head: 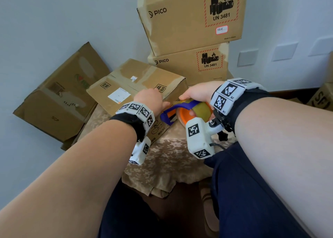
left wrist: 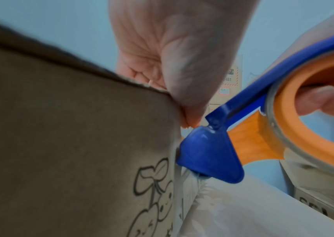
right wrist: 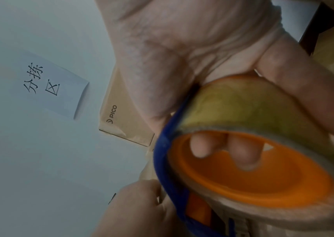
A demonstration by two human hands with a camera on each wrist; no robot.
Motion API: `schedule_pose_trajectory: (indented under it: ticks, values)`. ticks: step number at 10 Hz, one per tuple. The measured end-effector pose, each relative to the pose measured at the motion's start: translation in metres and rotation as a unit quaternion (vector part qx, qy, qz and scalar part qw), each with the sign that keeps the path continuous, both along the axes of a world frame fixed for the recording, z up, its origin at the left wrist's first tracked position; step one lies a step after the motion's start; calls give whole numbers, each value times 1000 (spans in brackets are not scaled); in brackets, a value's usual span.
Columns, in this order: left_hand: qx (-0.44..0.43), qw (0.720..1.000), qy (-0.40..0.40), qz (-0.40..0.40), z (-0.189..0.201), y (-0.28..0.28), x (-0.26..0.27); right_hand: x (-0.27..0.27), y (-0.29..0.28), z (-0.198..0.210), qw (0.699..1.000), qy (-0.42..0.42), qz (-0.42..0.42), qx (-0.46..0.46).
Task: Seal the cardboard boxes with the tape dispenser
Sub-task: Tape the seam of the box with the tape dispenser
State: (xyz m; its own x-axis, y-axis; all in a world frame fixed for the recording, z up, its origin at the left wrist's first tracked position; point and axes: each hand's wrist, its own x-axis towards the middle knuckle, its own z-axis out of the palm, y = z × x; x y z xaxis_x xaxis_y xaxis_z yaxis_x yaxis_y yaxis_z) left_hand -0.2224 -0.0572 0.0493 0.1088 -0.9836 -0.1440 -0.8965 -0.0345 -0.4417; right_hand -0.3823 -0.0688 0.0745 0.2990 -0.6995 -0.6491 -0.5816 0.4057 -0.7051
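Cardboard box (head: 137, 86) lies tilted on the floral cloth (head: 167, 158); the left hand (head: 151, 99) pinches its near right corner. Just right, the right hand (head: 196, 93) grips the blue-and-orange tape dispenser (head: 187, 111), fingers curled through the roll.

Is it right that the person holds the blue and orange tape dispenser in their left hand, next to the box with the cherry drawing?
Not quite: the right hand holds the tape dispenser, its fingers through the orange ring, as the right wrist view shows. The left hand rests on the box with the cherry drawing. The rest is right.
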Motion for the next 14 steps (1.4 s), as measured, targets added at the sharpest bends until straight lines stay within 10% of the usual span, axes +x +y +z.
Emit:
schedule_pose_trajectory:
  ticks: [14]
  values:
    - [16, 996, 79, -45, 1, -11, 30, 32, -27, -8, 938, 178, 122, -271]
